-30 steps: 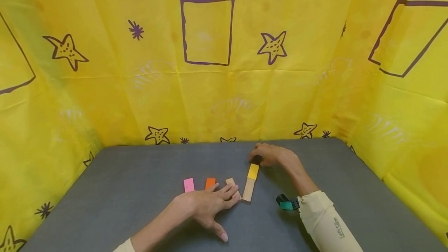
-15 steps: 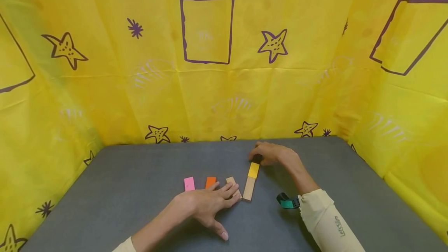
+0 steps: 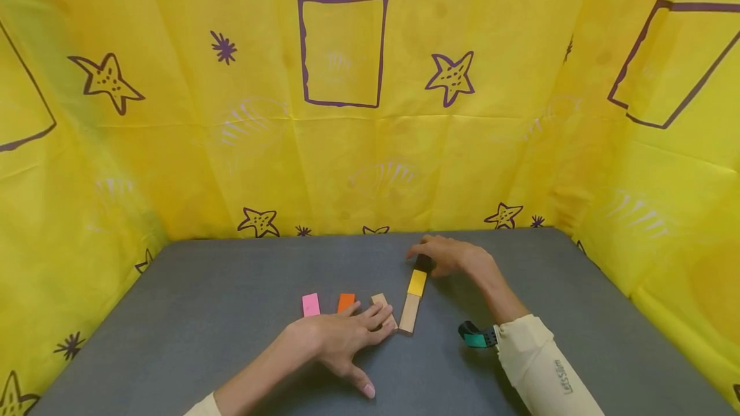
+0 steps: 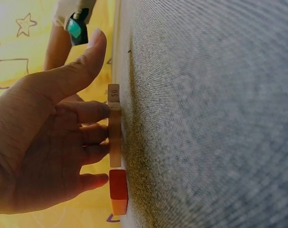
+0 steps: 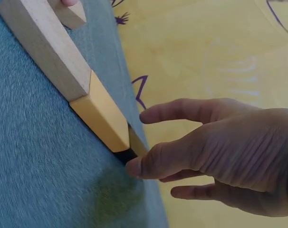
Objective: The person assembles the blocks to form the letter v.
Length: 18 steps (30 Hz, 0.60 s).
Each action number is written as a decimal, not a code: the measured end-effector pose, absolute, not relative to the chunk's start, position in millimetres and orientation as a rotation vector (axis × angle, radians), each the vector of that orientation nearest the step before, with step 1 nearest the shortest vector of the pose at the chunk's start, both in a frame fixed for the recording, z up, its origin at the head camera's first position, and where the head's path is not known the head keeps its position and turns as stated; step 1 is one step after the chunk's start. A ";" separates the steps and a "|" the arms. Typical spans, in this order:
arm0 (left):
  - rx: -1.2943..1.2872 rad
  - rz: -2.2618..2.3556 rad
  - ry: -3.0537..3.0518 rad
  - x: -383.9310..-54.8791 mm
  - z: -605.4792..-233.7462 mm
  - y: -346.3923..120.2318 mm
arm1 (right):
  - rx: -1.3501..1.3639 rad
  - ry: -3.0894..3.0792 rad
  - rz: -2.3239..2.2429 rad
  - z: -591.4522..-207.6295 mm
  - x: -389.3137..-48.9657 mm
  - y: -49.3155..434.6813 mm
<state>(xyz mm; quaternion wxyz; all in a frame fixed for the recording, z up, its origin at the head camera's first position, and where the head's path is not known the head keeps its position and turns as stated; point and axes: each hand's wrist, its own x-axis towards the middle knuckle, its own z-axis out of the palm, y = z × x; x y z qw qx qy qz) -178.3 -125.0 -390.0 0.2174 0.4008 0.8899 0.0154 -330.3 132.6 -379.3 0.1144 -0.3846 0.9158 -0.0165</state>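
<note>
A black block (image 3: pixel 424 264), a yellow block (image 3: pixel 417 283) and a plain wooden block (image 3: pixel 409 314) lie end to end in a slanting line. Around the black block, my right hand (image 3: pixel 451 255) has its fingers parted; in the right wrist view the thumb (image 5: pixel 137 167) is against or very near the block, while the index finger stands off it. My left hand (image 3: pixel 341 342) is spread low, its fingertips resting on a second wooden block (image 3: pixel 378 299), angled toward the line's near end. An orange block (image 3: pixel 346 302) is by its little finger, partly covered.
A pink block (image 3: pixel 311 305) lies left of the orange one, partly behind the left hand. The dark grey table (image 3: pixel 243 275) is enclosed by yellow cloth walls (image 3: pixel 347 172) with drawn starfish. A black and green strap (image 3: pixel 476 337) sticks out at the right sleeve.
The right hand's fingers have loosened and parted from around the black block, so more of it shows. The left hand and the other blocks stay where they were.
</note>
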 end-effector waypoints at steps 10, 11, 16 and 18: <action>1.109 0.026 2.482 -175.3 -389.4 -123.4 | -1.341 2.729 -0.035 -371.8 -316.9 145.8; 1.105 0.026 2.482 -175.3 -389.3 -123.3 | -1.389 2.725 -0.039 -372.6 -315.5 148.7; 1.115 0.010 2.483 -175.8 -389.0 -123.7 | -1.587 2.698 -0.042 -382.0 -309.7 168.4; 1.123 0.003 2.484 -176.1 -389.2 -124.3 | -1.645 2.688 -0.054 -388.0 -308.4 175.3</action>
